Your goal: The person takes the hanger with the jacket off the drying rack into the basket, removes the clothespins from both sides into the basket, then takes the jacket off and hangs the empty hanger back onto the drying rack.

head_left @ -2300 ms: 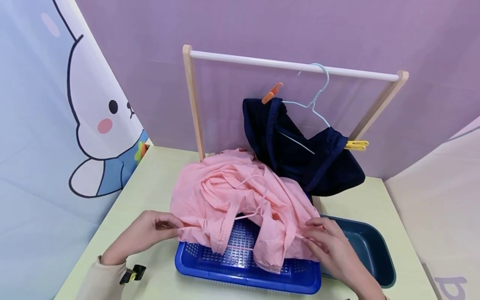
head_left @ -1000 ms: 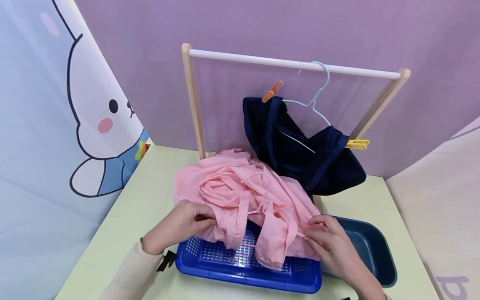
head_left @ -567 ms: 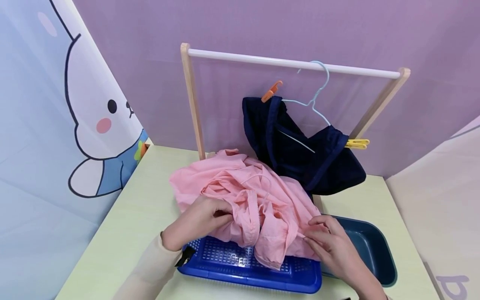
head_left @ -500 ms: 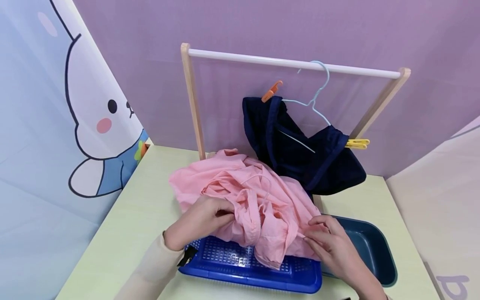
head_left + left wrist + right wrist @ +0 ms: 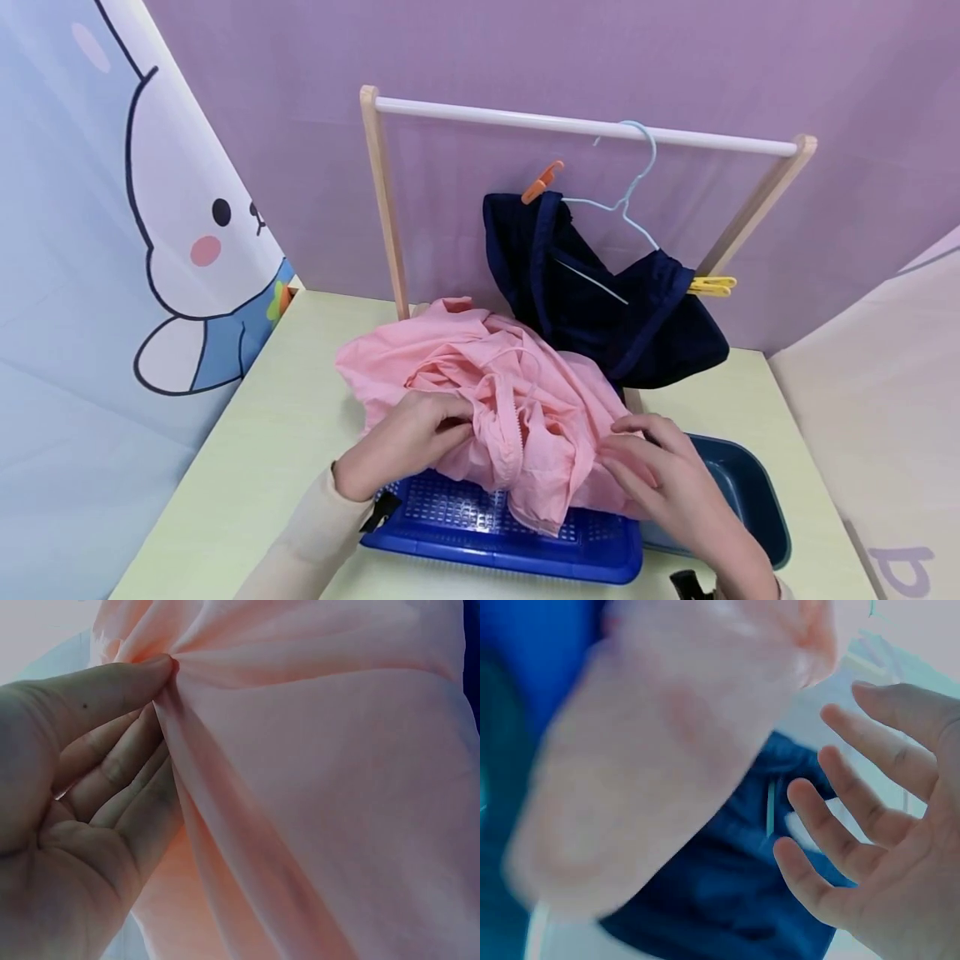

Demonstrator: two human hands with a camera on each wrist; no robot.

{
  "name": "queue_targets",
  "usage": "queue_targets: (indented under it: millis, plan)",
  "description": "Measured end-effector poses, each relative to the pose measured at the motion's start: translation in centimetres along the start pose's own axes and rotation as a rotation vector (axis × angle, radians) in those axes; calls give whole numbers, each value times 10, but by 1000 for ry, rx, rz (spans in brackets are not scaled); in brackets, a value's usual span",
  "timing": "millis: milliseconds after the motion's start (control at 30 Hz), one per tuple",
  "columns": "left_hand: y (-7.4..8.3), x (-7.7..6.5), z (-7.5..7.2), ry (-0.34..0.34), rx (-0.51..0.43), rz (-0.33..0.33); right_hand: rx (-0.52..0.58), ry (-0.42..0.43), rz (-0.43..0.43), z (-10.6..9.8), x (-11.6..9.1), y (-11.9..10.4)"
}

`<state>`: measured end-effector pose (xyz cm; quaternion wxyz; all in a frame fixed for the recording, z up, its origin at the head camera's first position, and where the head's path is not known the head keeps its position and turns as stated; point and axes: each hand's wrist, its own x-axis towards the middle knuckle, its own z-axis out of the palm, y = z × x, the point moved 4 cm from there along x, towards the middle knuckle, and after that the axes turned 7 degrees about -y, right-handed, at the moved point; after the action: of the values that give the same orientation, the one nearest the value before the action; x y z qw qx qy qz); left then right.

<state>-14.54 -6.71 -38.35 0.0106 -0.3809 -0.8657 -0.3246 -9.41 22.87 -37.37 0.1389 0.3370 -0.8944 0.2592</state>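
Left hand (image 5: 412,437) had thumb and fingertips pinched on the pink garment (image 5: 573,375), just left of its zip edge (image 5: 519,433); left wrist view showed the cloth gathered in folds from that pinch. Right hand (image 5: 675,479) had fingers and thumb apart, loosely bent, with a gap to the cloth in the right wrist view; it sat at the garment's right side. Garment lay bunched over the blue basket (image 5: 510,560), covering its far part, near rim exposed. Dark green basin (image 5: 778,508) stood right of the basket, partly behind the right hand. Both sat on the pale table (image 5: 225,483). Far side: rack with a white rail (image 5: 487,115) and wooden posts. Light blue hanger (image 5: 651,154) hooked on the rail, right of middle, carrying a navy garment (image 5: 592,321). Orange peg (image 5: 540,185) on that garment's left shoulder, yellow peg (image 5: 711,287) on its right.
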Motion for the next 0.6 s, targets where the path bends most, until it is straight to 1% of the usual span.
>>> queue_targets:
  millis: [100,267,400,600]
  plan:
    - [2,0,2,8,22,7,-28,-6,-9,4,14,-11]
    - [5,-1,4,16,61,33,-88,-59,-9,20,31,-18]
    - [6,-3,6,13,69,55,-109,-62,-25,27,36,-20]
    - [6,-8,3,17,69,65,-109,-50,-46,27,40,-21]
